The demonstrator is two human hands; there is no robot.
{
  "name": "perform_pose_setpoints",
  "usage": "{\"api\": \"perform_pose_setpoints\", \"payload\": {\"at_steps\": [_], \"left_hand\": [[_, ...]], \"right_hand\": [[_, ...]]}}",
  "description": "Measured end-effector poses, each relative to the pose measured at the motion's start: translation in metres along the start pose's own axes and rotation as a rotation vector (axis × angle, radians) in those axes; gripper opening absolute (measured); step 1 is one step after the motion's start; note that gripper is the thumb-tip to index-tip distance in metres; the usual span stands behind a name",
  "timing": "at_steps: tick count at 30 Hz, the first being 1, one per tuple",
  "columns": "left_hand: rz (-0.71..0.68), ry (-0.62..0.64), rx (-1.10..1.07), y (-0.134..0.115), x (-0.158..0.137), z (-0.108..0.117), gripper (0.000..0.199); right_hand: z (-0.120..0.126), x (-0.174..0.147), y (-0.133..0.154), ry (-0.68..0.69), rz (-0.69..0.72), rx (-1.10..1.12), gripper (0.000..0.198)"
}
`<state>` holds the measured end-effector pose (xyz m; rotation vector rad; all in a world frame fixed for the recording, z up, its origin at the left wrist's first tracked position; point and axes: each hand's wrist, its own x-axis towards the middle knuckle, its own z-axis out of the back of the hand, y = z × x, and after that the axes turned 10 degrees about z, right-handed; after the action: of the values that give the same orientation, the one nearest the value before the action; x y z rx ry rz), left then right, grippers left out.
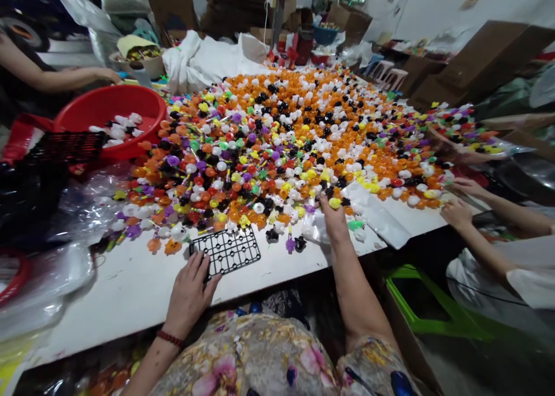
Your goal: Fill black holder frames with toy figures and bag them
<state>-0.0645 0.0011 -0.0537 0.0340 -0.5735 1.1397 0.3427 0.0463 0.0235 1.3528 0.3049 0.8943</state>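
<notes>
A black plastic grid tray point(234, 251) lies flat on the white table near its front edge. My left hand point(191, 292) grips its left end, fingers over the edge and thumb by the near corner. Out at the near edge of a big toy pile point(269, 159), my right hand point(333, 217) has its fingers closed around a small yellow toy point(335, 203); the fingertips are partly hidden. Just beyond the tray lie a black star-shaped piece point(272, 234), a purple piece point(290, 244) and another black piece point(300, 243).
A red basin point(108, 110) with white pieces stands at the left, beside a co-worker's arm point(56, 78). Clear plastic bags point(87, 211) lie below it. A flat plastic bag point(377, 214) is right of my right hand. Another person's hands point(459, 205) work at the right, above a green stool point(433, 309).
</notes>
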Motion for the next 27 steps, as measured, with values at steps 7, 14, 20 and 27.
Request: {"api": "perform_pose_setpoints", "payload": {"at_steps": [7, 14, 20, 27], "left_hand": [[0.119, 0.101, 0.03, 0.042, -0.006, 0.016, 0.048], [0.179, 0.058, -0.047, 0.033, 0.007, 0.032, 0.045], [-0.066, 0.247, -0.309, -0.052, 0.043, 0.018, 0.029], [-0.219, 0.459, -0.436, -0.122, 0.106, -0.046, 0.04]], "right_hand": [[0.033, -0.091, 0.012, 0.159, -0.135, -0.141, 0.042], [0.028, -0.135, 0.007, 0.36, 0.104, -0.28, 0.024], [-0.002, -0.145, -0.004, 0.353, 0.308, -0.248, 0.04], [-0.012, -0.153, 0.004, 0.299, 0.087, -0.143, 0.056]]}}
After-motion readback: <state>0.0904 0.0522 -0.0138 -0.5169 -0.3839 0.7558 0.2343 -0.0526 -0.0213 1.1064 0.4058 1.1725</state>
